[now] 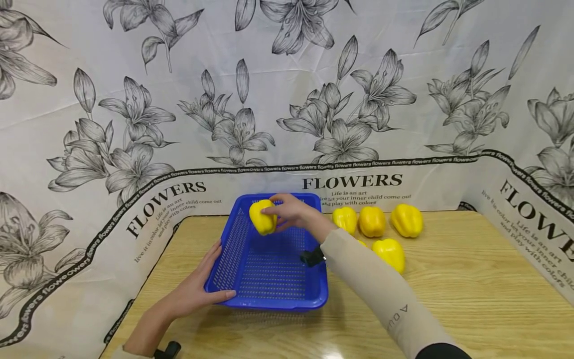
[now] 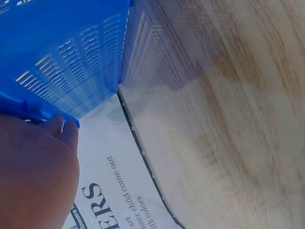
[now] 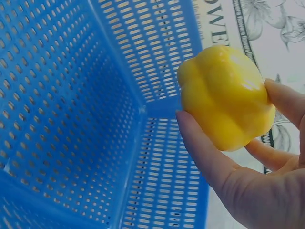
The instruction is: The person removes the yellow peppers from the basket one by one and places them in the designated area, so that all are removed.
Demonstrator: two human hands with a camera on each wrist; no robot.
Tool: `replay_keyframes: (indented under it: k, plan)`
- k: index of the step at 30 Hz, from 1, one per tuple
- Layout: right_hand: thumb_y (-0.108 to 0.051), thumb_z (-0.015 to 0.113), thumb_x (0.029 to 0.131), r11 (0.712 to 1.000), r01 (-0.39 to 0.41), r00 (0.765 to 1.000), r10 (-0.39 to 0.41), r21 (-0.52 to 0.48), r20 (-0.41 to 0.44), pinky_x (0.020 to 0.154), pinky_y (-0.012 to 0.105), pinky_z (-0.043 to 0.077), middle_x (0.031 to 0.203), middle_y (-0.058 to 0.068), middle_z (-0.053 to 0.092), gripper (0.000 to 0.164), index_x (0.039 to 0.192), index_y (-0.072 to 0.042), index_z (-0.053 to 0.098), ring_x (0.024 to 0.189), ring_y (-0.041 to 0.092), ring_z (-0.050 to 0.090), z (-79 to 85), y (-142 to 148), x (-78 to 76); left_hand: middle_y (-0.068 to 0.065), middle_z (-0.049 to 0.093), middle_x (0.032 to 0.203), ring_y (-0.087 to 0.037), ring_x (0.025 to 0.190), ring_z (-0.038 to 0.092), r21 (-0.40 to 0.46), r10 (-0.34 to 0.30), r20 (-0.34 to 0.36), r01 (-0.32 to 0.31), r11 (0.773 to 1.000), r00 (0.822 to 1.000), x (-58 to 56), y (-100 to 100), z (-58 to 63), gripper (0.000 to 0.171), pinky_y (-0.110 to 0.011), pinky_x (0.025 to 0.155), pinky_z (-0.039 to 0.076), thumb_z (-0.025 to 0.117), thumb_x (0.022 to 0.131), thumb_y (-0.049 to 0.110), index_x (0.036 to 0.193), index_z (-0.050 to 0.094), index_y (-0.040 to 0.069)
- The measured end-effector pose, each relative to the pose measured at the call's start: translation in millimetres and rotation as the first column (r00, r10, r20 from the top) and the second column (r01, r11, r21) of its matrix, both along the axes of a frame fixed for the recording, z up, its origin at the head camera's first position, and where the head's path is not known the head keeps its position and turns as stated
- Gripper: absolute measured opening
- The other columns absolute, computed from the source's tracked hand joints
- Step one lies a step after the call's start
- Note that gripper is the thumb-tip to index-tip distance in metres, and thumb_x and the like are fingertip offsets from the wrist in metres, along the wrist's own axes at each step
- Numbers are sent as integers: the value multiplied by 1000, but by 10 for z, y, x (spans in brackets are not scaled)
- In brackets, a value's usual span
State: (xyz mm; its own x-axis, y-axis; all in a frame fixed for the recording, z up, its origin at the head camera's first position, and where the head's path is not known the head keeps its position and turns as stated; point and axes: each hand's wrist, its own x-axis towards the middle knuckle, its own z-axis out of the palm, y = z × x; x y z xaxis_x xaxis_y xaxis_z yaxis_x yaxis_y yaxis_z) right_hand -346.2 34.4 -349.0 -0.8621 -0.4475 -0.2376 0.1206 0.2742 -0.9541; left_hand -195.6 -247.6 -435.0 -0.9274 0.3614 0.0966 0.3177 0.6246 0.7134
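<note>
A yellow bell pepper (image 1: pixel 263 217) is held between the thumb and fingers of my right hand (image 1: pixel 291 210), above the far part of a blue plastic basket (image 1: pixel 269 302). The right wrist view shows the lobed end of the pepper (image 3: pixel 224 98), with fingers on both sides of it. My left hand (image 1: pixel 194 290) grips the basket's near left corner, thumb over the front rim and fingers along the left side. In the left wrist view, fingertips of the left hand (image 2: pixel 38 167) meet the basket rim. No pepper shows in the visible part of the basket.
Several yellow peppers stand right of the basket, among them a back pepper (image 1: pixel 406 220), a darker one (image 1: pixel 372 222) and a nearer one (image 1: pixel 389 255). My right sleeve (image 1: pixel 367 279) partly covers another. A flower-printed cloth (image 1: pixel 287 139) hangs behind the wooden table (image 1: pixel 471 279).
</note>
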Motion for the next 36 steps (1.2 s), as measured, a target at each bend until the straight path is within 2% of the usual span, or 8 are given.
replay_keyframes:
  k: [8,19,28,36]
  plan:
    - [-18,66,101,998,-8,1000,8,-57,14,96,54,55,152,26,40,71,160,-7,29,120,47,62,86,141,64,-6,-2,173,-41,156,6,-3,4,1,-4,1000,1000,-1,-15,-9,111,-74,114,21,79,88,41,166,5,17]
    - [-18,65,102,998,-19,1000,17,-56,-25,88,47,60,152,26,40,71,160,-6,27,116,46,64,152,388,175,-2,-3,173,-42,155,7,-16,12,-2,-12,1000,1000,-8,-9,-21,112,-74,114,22,79,87,43,166,4,18]
    - [-19,66,102,999,-23,998,21,-27,-65,89,49,59,145,29,46,65,156,-4,33,111,43,66,139,526,297,-1,-3,173,-41,156,7,-16,22,-6,-22,1000,1000,0,-23,-26,112,-74,113,22,79,87,43,166,5,19]
    - [-24,68,101,997,-76,988,76,4,-136,87,47,60,139,30,52,66,155,-6,35,107,35,69,81,714,398,-1,-2,173,-41,155,7,-13,12,-22,-12,1000,1000,-7,-28,-39,112,-74,113,23,80,87,44,166,6,17]
